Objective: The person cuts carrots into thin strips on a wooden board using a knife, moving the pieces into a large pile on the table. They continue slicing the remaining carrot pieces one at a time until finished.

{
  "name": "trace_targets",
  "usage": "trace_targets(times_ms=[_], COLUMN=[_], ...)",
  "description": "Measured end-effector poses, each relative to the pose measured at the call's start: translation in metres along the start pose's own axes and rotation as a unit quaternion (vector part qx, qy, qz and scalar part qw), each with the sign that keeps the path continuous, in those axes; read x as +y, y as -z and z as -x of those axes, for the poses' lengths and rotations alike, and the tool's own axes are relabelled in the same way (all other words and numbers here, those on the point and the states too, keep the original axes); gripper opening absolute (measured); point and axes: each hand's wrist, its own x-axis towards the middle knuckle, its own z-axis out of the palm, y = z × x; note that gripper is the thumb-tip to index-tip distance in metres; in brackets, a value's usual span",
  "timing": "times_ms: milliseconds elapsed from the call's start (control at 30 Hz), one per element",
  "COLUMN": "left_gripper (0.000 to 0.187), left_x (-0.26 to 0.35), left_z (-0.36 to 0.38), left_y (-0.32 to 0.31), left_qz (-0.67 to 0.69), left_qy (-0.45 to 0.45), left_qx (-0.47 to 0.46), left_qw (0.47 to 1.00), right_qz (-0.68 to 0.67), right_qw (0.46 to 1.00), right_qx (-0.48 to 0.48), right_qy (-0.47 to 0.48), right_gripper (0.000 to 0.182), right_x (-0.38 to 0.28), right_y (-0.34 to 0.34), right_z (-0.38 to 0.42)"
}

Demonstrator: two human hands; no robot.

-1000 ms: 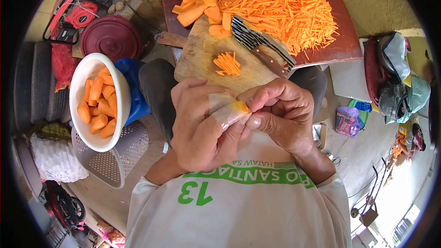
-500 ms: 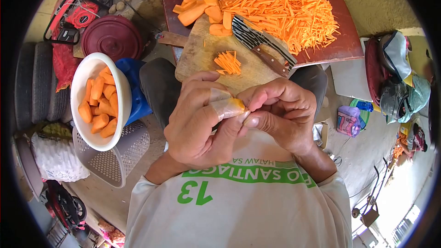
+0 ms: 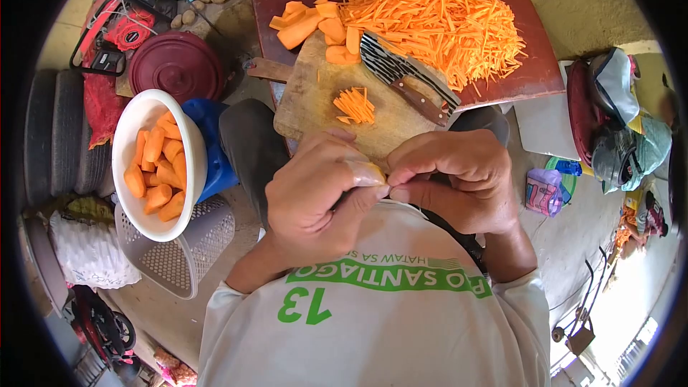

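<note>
My left hand [image 3: 315, 190] is closed, with its thumb bent against the index finger. A clear, yellow-stained plastic or tape wrap [image 3: 364, 172] covers that finger. My right hand [image 3: 459, 179] pinches thumb to fingertips right at the wrapped fingertip, touching the left hand; whatever lies between the fingers is too small to make out. Both hands are above my lap, at the near edge of a wooden cutting board [image 3: 308, 104]. A small pile of carrot strips [image 3: 355, 105] lies on the board. Beside it rests a cleaver [image 3: 408, 75] with a striped blade and wooden handle.
Carrot shreds [image 3: 444, 21] are heaped on a red table [image 3: 534, 64], beside carrot slabs [image 3: 301, 25]. At left, a white basin [image 3: 197, 179] holds peeled carrots [image 3: 163, 161], above a grey perforated basket [image 3: 179, 265]. A maroon lidded bucket [image 3: 175, 64] stands behind.
Both hands have turned slightly, and the right has shifted a little to the right with its fingers flatter. They still meet at the wrapped fingertip. The board and cleaver lie as before.
</note>
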Motion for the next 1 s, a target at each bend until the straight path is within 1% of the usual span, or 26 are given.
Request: trace_targets(times_ms=[100, 200, 300, 400, 533, 600, 700, 800, 900, 1000], left_gripper=[0.024, 0.027, 0.027, 0.027, 0.028, 0.029, 0.03, 0.029, 0.026, 0.022], left_x=[-0.001, -0.007, -0.008, -0.011, -0.013, -0.016, -0.021, -0.024, -0.028, -0.03], left_z=[0.002, 0.008, 0.012, 0.017, 0.02, 0.023, 0.026, 0.027, 0.027, 0.03], left_y=[-0.002, -0.005, -0.004, -0.004, -0.006, -0.006, -0.008, -0.008, -0.008, -0.008], left_qz=[-0.042, -0.059, -0.053, -0.027, -0.007, 0.025, 0.058, 0.083, 0.105, 0.136], left_qy=[-0.02, -0.015, 0.001, 0.005, 0.018, 0.036, 0.066, 0.096, 0.119, 0.157], left_qx=[-0.051, -0.075, -0.096, -0.122, -0.128, -0.129, -0.124, -0.121, -0.12, -0.117], left_qw=[0.998, 0.995, 0.994, 0.992, 0.992, 0.991, 0.988, 0.985, 0.98, 0.971], right_qz=[0.088, 0.155, 0.115, 0.059, 0.034, 0.001, -0.051, -0.074, -0.108, -0.203], right_qw=[0.988, 0.981, 0.99, 0.986, 0.986, 0.982, 0.981, 0.973, 0.974, 0.935], right_qx=[-0.093, -0.106, -0.077, -0.125, -0.108, -0.115, -0.081, -0.079, -0.062, -0.048], right_qy=[-0.087, -0.044, -0.009, -0.093, -0.123, -0.15, -0.171, -0.202, -0.19, -0.288], right_gripper=[0.017, 0.014, 0.013, 0.011, 0.01, 0.01, 0.009, 0.009, 0.01, 0.009], right_x=[-0.016, -0.011, 0.008, 0.001, 0.006, 0.01, 0.021, 0.025, 0.03, 0.025], right_y=[0.013, 0.011, 0.0, 0.003, -0.002, -0.001, -0.007, -0.01, -0.013, -0.011], right_z=[0.001, 0.007, 0.017, 0.021, 0.029, 0.033, 0.04, 0.042, 0.042, 0.04])
